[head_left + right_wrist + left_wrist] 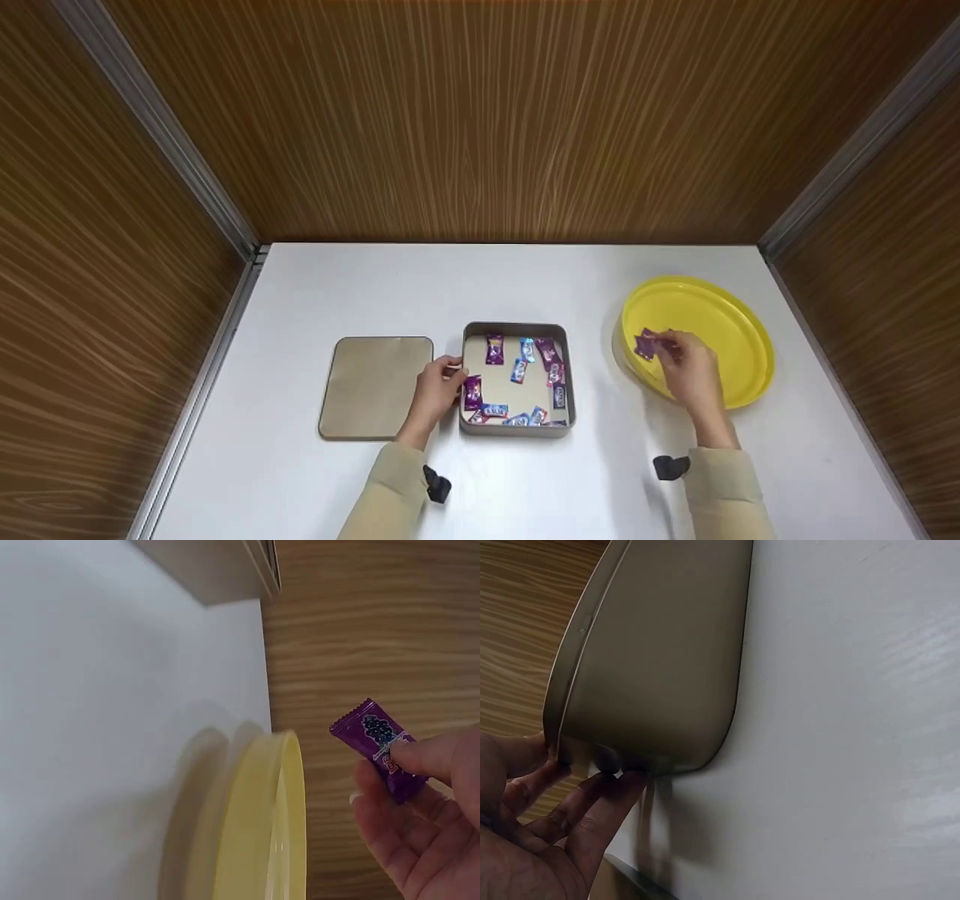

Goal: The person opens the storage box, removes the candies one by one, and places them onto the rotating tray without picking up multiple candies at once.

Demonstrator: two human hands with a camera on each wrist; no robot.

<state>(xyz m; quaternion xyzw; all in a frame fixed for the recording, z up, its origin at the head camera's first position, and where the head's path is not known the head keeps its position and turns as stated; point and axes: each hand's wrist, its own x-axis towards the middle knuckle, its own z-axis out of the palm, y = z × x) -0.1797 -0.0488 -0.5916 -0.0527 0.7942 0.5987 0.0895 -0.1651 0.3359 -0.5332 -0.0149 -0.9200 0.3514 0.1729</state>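
My left hand (435, 390) holds the left wall of a square beige-grey metal tin (517, 431), its thumb at the rim and its fingers against the outside in the left wrist view. Several small wrapped candies lie scattered in the tin, some in purple wrappers and some blue, such as a purple candy (495, 350) near the back wall. Over the near left part of a round yellow tub (727, 322), my right hand (691, 373) pinches a purple wrapped candy (371, 735) between thumb and fingers. Grapes are printed on its wrapper.
A flat square beige lid (375, 386) lies on the white table (540, 487), left of the tin. Wood-grain panels (480, 120) enclose the table at the back and both sides. The yellow tub stands at the right.
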